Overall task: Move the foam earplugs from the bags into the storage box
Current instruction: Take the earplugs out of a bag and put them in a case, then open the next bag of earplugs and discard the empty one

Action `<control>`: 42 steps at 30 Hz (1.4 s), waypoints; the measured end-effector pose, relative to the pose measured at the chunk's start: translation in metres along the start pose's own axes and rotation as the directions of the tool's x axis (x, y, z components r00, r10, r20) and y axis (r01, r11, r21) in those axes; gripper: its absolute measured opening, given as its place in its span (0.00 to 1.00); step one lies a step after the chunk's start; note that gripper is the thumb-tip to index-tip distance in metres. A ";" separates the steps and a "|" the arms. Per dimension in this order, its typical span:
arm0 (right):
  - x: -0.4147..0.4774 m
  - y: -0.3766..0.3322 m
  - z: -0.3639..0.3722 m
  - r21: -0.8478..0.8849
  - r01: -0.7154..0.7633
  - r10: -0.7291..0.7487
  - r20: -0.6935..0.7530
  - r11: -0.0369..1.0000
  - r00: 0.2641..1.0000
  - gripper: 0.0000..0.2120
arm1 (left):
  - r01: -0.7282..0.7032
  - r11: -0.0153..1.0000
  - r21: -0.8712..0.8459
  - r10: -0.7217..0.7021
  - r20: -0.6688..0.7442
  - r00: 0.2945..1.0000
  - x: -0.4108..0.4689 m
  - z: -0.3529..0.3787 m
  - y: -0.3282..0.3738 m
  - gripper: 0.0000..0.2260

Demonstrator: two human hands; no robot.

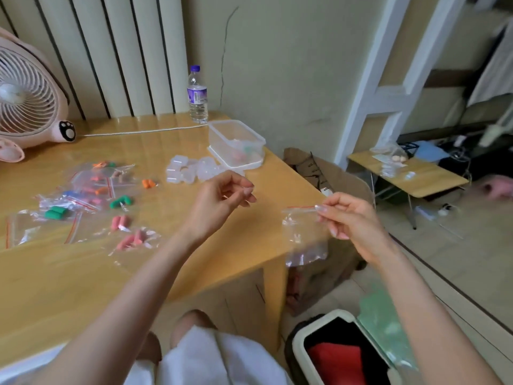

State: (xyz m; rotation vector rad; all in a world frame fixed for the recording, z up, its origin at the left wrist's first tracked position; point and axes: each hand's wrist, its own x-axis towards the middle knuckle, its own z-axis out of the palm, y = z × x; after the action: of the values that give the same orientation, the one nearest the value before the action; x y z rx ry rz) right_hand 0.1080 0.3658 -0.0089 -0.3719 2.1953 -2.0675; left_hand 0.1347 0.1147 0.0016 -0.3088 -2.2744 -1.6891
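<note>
- Both up: left hand over the table, right hand past its edge, at 3 o'clock.
- Pinches a bag by its red zip top with the right thumb and finger. Looks empty, hangs down off the table.
- Curls the left fingers loosely, with nothing seen in them.
- Box at 12 o'clock from the left hand, by the far corner, open on top, on a white lid.
- Few earplugs inside it, pink and green, blurry.
- Full bags at 9 o'clock from the left hand, flat on the table, with orange, green, pink and blue ones inside.
- Small clear cases between the full bags and the box.
- Bottle at 12 o'clock, behind the box.
- Fan at 10 o'clock, far left.
- Bin at 6 o'clock, on the floor.
</note>
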 end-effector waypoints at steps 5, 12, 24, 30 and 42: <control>-0.040 0.055 -0.055 -0.146 -0.192 0.182 -0.079 0.970 0.980 0.00 | -0.011 1.000 0.027 0.009 0.061 0.998 -0.002 0.033 -0.003 0.03; -0.082 0.194 -0.099 -0.355 -0.490 0.325 -0.431 0.796 0.842 0.08 | -0.022 0.996 0.088 0.012 0.106 0.994 -0.002 0.057 -0.009 0.03; -0.113 0.298 -0.106 -0.530 -0.674 0.395 -0.551 0.515 0.735 0.09 | -0.031 0.988 0.153 0.008 0.148 0.989 0.003 0.067 -0.005 0.05; -0.071 0.231 -0.096 -0.373 -0.525 0.280 -0.541 0.765 0.793 0.10 | -0.047 0.988 0.146 0.022 0.168 0.986 0.005 0.068 -0.001 0.06; 0.014 -0.002 -0.031 -0.449 0.056 -0.279 -0.447 0.892 0.850 0.05 | -0.044 0.973 0.227 0.032 0.057 0.998 0.011 0.035 -0.008 0.05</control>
State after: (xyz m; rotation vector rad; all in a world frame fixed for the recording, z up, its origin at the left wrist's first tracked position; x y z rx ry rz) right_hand 0.0870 0.3923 -0.0033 -0.0520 3.0451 -1.9133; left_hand 0.1179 0.1456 -0.0111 -0.3456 -2.4552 -1.3982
